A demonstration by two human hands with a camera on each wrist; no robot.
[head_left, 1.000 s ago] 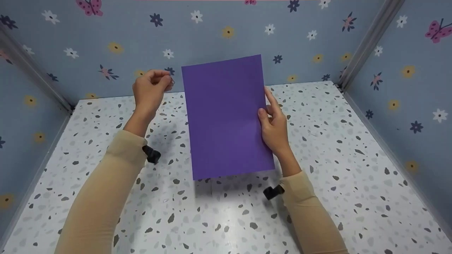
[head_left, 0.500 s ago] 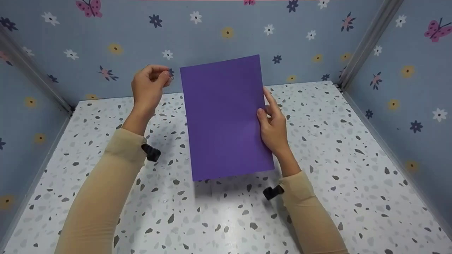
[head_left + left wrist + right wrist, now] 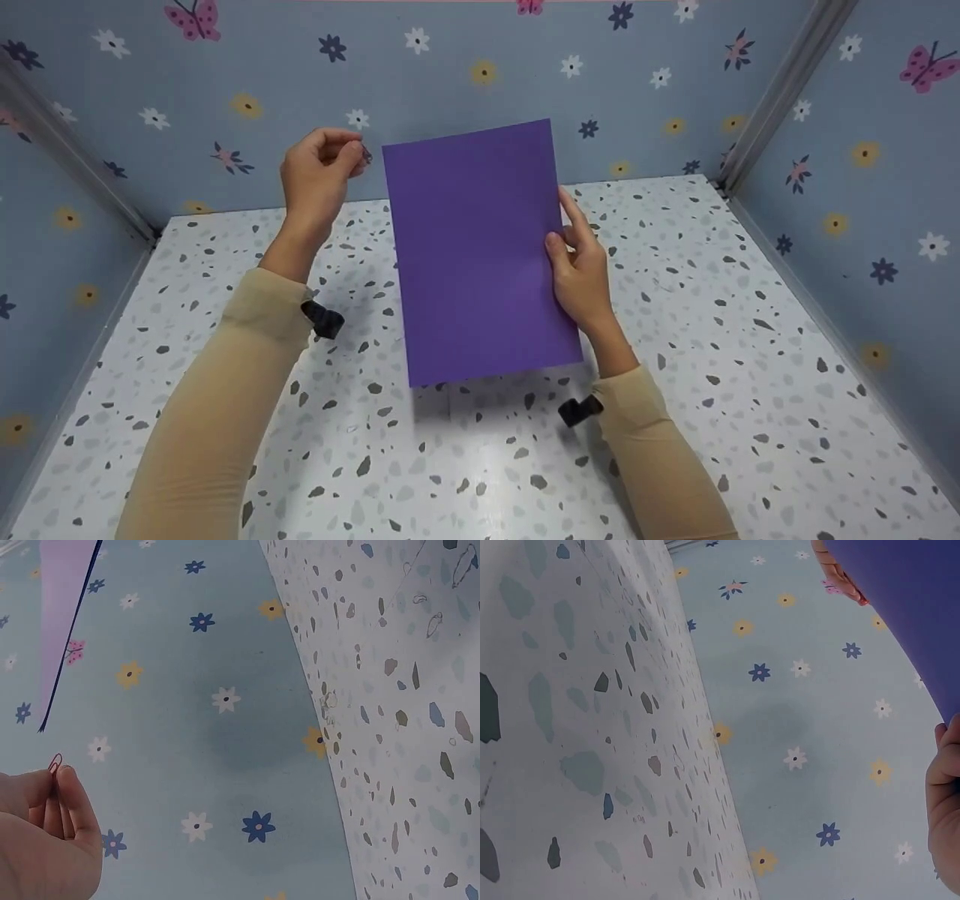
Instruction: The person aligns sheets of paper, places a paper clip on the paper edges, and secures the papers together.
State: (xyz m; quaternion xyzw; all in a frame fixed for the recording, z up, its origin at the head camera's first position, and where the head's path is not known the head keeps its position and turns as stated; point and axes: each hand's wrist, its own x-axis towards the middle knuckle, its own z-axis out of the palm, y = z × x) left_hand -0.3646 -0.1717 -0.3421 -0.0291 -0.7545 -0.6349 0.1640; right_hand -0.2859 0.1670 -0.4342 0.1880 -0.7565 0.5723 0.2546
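Note:
A purple sheet of paper [image 3: 480, 255] is held up above the table, tilted slightly. My right hand [image 3: 583, 281] grips it by the right edge, thumb on the near face and the other fingers partly hidden behind. To the left of the sheet, my left hand [image 3: 313, 176] pinches a small red paper clip [image 3: 55, 763] between thumb and finger. The clip stands apart from the paper, near its upper left corner. In the left wrist view the sheet [image 3: 67, 615] appears nearly edge-on, above the clip.
Below the paper lies a white speckled table [image 3: 465, 465]. A blue flowered wall [image 3: 480, 45] rises behind it, with similar panels at the left and right sides. Black wrist cameras sit on both beige sleeves [image 3: 202, 405].
My left hand has risen a little with the paper clip in its fingers. The purple sheet and my right hand have hardly moved.

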